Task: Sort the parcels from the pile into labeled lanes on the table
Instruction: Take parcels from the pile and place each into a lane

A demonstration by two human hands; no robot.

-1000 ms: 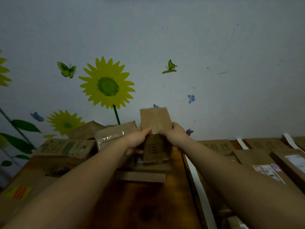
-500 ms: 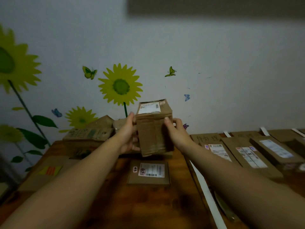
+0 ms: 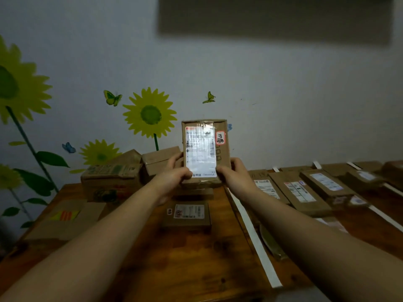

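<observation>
Above the desk's (image 3: 196, 258) far edge, both hands (image 3: 174, 177) (image 3: 234, 177) pinch a parcel (image 3: 206, 153) upright, label facing; reading it seems underway, then choosing its lane.

Both arms stretched forward, left hand (image 3: 172, 177) and right hand (image 3: 234, 178) raised, fingers curled, thumbs toward the camera

Print on the label (image 3: 201, 153) of the held parcel (image 3: 224, 158) is too small to read. Most of the fingers (image 3: 174, 159) lie hidden behind it. Far right of the fingers, parcels (image 3: 392, 171) blur and are cut by the edge.
</observation>
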